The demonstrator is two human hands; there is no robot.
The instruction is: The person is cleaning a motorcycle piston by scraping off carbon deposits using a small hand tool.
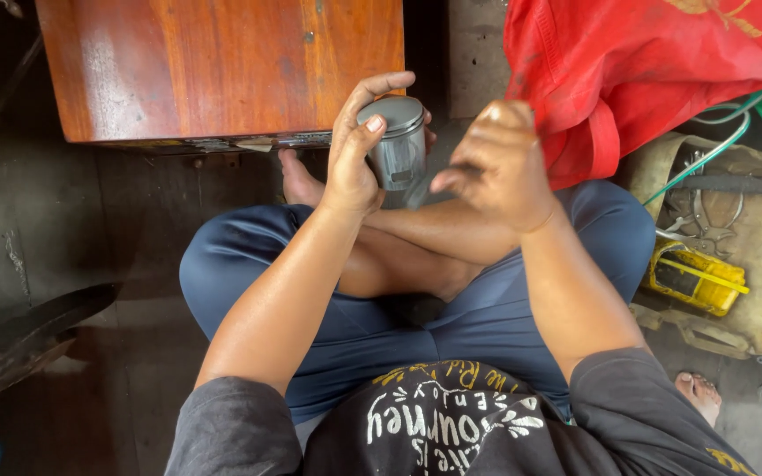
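My left hand (356, 145) grips a grey metal cylinder (396, 143) with a round flat top, holding it upright above my crossed legs. My right hand (497, 167) is beside it on the right, fingers curled and blurred; a thin dark thing seems to run from its fingertips toward the cylinder's lower side, but I cannot tell what it is. I sit cross-legged on the floor in blue trousers.
A red-brown wooden box (222, 66) stands on the floor just beyond my hands. A red cloth bag (637, 62) hangs at the upper right. To the right lies a dirty tray (756, 256) with pliers, tools and a yellow container (694, 278). A dark metal part (37, 330) lies left.
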